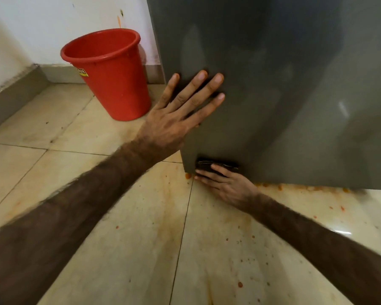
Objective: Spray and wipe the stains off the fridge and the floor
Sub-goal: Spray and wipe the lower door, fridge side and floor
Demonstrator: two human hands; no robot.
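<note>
While braced flat, fingers spread, left hand (pixel 174 122) on fridge (pixel 284 95); just below, right hand (pixel 227 186) pressing dark cloth (pixel 207 166) against fridge's bottom edge, above stained floor (pixel 141 238).

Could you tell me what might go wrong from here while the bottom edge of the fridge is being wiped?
1. The left hand braces on the fridge; it could leave prints.
2. The right hand presses a dark cloth low down, so it may smear the orange stains across the floor.
</note>
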